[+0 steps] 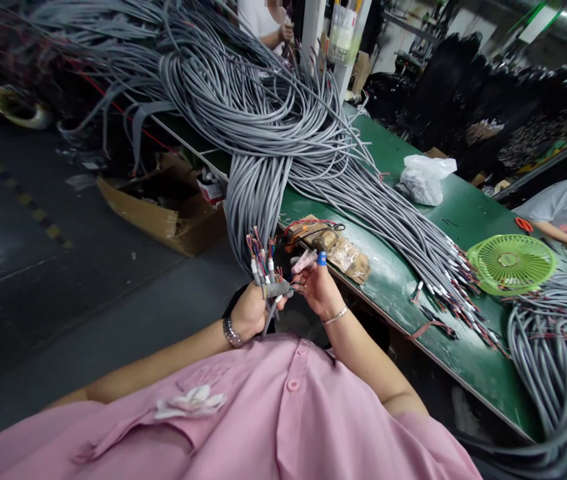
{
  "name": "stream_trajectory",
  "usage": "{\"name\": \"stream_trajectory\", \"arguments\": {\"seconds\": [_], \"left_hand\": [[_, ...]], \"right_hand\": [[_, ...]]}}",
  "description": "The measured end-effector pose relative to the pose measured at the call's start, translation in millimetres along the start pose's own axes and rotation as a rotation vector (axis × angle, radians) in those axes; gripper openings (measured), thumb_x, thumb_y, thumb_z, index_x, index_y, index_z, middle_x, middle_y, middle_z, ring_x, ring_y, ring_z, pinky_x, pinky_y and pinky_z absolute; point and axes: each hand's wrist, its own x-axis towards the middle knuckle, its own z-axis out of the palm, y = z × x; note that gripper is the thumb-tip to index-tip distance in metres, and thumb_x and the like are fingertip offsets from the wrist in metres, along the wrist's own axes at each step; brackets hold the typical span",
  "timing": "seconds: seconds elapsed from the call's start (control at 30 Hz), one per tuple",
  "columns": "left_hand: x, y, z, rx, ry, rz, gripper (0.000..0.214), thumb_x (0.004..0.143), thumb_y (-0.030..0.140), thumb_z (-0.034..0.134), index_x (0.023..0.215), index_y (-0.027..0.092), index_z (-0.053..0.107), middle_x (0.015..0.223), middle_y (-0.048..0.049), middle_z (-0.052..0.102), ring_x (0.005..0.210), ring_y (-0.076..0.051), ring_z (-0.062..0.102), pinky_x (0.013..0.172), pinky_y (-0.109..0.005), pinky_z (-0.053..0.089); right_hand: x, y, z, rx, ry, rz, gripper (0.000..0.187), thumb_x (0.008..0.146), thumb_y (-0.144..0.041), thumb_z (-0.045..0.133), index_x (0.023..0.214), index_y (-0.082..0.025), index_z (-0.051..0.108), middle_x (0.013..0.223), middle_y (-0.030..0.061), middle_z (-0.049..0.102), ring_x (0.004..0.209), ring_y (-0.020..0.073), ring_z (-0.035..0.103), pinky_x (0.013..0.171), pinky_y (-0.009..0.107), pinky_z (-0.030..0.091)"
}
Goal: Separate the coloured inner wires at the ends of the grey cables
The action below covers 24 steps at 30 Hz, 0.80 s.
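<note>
My left hand (251, 310), with a metal watch at the wrist, is closed around a small bunch of grey cables (269, 321). Their stripped ends point up and fan out into thin coloured wires (258, 245) above white collars. A grey cover sits on one of its digits. Close beside it, my right hand (321, 290) has its fingers curled in on a few thin wires from one cable. Its thumb wears a blue tip cover and stands up, and a pale pink wrap (305, 261) shows at its fingers. Exactly how the fingertips meet the wires is too small to see.
A large heap of grey cables (243, 100) covers the green table (378, 257). Taped cardboard (346, 253), a plastic bag (428, 180) and a green fan (511, 263) are on it. A carton (163, 213) stands on the floor at left. Two people work across the table.
</note>
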Motion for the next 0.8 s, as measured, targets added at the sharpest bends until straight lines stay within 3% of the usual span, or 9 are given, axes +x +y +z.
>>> {"name": "stream_trajectory", "arguments": {"seconds": [0.13,0.23,0.4,0.63,0.8], "left_hand": [[-9.6,-1.5,-7.2,0.059,0.021,0.031,0.017,0.065,0.027,0.074,0.068,0.014,0.063,0.05,0.0006,0.059,0.041,-0.009,0.047,0.043,-0.022,0.034],[-14.1,-2.3,-9.0,0.125,0.002,0.06,0.019,0.065,0.026,0.074,0.059,0.014,0.061,0.046,0.0006,0.056,0.042,-0.009,0.047,0.045,-0.023,0.035],[-15.4,-4.3,-8.6,0.172,-0.004,0.051,0.017,0.067,0.028,0.074,0.063,0.015,0.063,0.046,0.0001,0.058,0.041,-0.01,0.047,0.044,-0.023,0.033],[-11.5,4.4,-3.0,0.024,0.009,0.033,0.016,0.064,0.023,0.075,0.069,0.014,0.063,0.049,0.0013,0.059,0.041,-0.008,0.048,0.043,-0.021,0.035],[-4.7,16.5,6.9,-0.045,0.012,-0.022,0.02,0.059,0.024,0.076,0.065,0.014,0.06,0.049,0.0004,0.059,0.039,-0.007,0.047,0.04,-0.02,0.032]], "right_hand": [[-12.5,-4.8,-12.7,-0.132,-0.136,0.138,0.057,0.071,-0.069,0.062,0.088,-0.015,0.065,0.079,0.0035,0.065,0.062,0.0103,0.057,0.058,0.024,0.05],[-19.8,-6.2,-14.4,-0.249,-0.175,0.128,0.045,0.066,-0.054,0.076,0.087,-0.016,0.064,0.078,0.0016,0.066,0.062,0.0097,0.057,0.059,0.024,0.051],[-23.6,-4.5,-8.9,-0.363,-0.167,0.109,0.037,0.064,-0.042,0.081,0.083,-0.016,0.064,0.071,-0.0012,0.064,0.058,0.0075,0.055,0.057,0.021,0.048],[-6.9,-7.6,-10.9,-0.103,-0.045,0.026,0.053,0.072,-0.067,0.063,0.087,-0.016,0.065,0.08,0.0035,0.066,0.062,0.0096,0.055,0.06,0.024,0.05],[6.5,-2.9,-4.6,-0.122,0.037,-0.112,0.048,0.072,-0.064,0.066,0.082,-0.017,0.064,0.071,0.0005,0.062,0.058,0.0089,0.051,0.058,0.023,0.048]]}}
